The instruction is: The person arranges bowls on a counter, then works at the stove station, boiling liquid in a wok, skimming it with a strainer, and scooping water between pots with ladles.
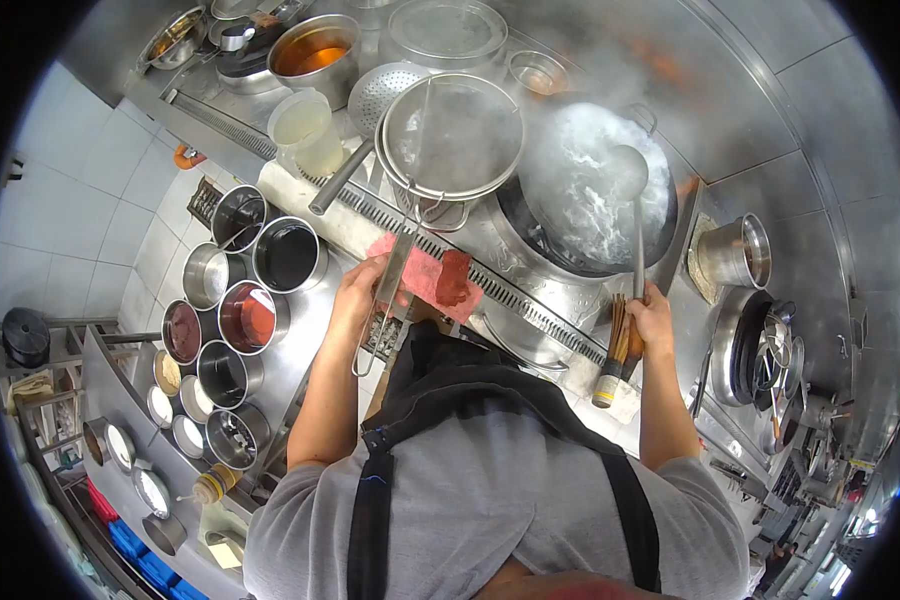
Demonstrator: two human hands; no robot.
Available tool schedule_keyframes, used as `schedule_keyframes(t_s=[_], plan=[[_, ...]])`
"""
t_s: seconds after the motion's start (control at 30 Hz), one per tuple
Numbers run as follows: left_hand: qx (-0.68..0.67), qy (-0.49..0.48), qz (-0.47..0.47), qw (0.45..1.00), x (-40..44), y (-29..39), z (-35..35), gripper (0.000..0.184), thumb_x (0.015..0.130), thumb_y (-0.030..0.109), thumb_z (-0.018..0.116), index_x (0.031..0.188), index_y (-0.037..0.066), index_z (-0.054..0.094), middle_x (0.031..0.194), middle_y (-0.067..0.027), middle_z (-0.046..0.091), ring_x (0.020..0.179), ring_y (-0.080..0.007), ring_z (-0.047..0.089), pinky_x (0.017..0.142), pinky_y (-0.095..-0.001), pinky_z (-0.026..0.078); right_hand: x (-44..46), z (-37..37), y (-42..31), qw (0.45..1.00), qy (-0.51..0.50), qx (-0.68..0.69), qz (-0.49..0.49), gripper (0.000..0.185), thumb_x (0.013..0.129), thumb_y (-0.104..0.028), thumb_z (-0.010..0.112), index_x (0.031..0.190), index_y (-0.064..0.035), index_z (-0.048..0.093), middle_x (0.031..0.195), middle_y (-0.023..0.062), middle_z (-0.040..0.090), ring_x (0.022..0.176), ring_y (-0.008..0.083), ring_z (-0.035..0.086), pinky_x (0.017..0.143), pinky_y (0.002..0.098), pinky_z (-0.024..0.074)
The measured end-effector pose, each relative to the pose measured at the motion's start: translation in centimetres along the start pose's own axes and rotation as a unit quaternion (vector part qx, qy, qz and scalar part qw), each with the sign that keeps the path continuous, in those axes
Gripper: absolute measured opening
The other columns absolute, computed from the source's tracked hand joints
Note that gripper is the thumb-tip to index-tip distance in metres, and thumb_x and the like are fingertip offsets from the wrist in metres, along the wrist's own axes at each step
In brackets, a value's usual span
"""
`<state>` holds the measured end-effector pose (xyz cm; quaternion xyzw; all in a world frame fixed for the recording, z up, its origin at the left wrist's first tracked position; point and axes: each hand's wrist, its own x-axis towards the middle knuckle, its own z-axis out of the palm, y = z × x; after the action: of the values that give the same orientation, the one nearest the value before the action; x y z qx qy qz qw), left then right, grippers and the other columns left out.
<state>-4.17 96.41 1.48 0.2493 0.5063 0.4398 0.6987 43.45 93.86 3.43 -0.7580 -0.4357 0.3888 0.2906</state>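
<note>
My right hand (650, 318) is closed round the handle of a long ladle (638, 225), whose round bowl is over the white, steaming liquid in a large wok (595, 175). A bamboo brush (615, 350) stands just left of that hand. At the counter's front edge, my left hand (362, 290) is at a long metal handle (394, 270) that runs up toward a steaming strainer (453, 140); its fingers are partly hidden. Pink and red cloths (425, 275) lie beside it. Steam blurs the wok's far side.
Metal pots with sauces and powders (253, 318) stand on a side table at the left. A plastic jug (305, 132) and a pot of orange liquid (313, 60) are at the upper left. Right of the wok are a small pot (735, 253) and stacked pans (740, 345).
</note>
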Motion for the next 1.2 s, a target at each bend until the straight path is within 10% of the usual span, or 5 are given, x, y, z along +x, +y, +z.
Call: schedule_keyframes(t_s=[0.2,0.8,1.0,1.03,1.2], plan=[[-0.007,0.065,0.015,0.998,0.5,-0.5,-0.8,0.050,0.096,0.037,0.042,0.112,-0.007,0.057,0.076,-0.0104,0.064,0.060,-0.0181,0.062,0.046,-0.0267,0.041,-2.6,1.2,-6.1,0.918,-0.023,0.386,0.083,0.029,0.077,-0.009,0.058,0.102,0.0063,0.055,0.077,0.0104,0.060,0.049,0.0143,0.053,0.039,0.0241,0.0417],[0.516,-0.191,-0.188,0.814,1.7,-25.1,-17.6,0.033,0.078,0.019,0.067,0.099,-0.006,0.061,0.081,-0.0183,0.067,0.065,-0.0267,0.068,0.057,-0.0377,0.057,-5.5,-1.7,-17.0,0.878,-0.190,0.440,0.004,0.055,0.083,-0.008,0.048,0.129,0.0180,0.033,0.095,0.0215,0.049,0.051,0.0137,0.050,0.034,0.0220,0.0455],[0.205,0.023,-0.478,0.854,-2.7,-28.8,-19.1,0.030,0.090,0.025,0.056,0.101,-0.002,0.061,0.075,-0.0143,0.067,0.061,-0.0202,0.069,0.038,-0.0224,0.041,-7.3,0.0,-19.8,0.899,-0.206,0.386,-0.027,0.056,0.078,-0.009,0.053,0.127,0.0164,0.040,0.090,0.0230,0.055,0.046,0.0147,0.050,0.032,0.0207,0.0366],[0.175,-0.003,-0.541,0.823,-1.9,-31.5,-21.6,0.038,0.091,0.014,0.052,0.121,-0.010,0.047,0.116,-0.0278,0.058,0.082,-0.0383,0.068,0.062,-0.0422,0.062,-7.4,0.6,-19.9,0.899,-0.205,0.387,-0.027,0.056,0.078,-0.009,0.053,0.127,0.0164,0.040,0.090,0.0230,0.055,0.046,0.0147,0.050,0.032,0.0207,0.0366],[0.157,0.058,-0.482,0.860,-4.0,-32.4,-24.1,0.045,0.092,0.014,0.049,0.132,-0.005,0.040,0.122,-0.0255,0.057,0.075,-0.0382,0.069,0.046,-0.0344,0.057,-7.5,3.2,-19.5,0.945,-0.215,0.246,-0.018,0.061,0.075,-0.008,0.057,0.132,0.0081,0.042,0.089,0.0138,0.059,0.047,0.0140,0.051,0.036,0.0233,0.0398]])
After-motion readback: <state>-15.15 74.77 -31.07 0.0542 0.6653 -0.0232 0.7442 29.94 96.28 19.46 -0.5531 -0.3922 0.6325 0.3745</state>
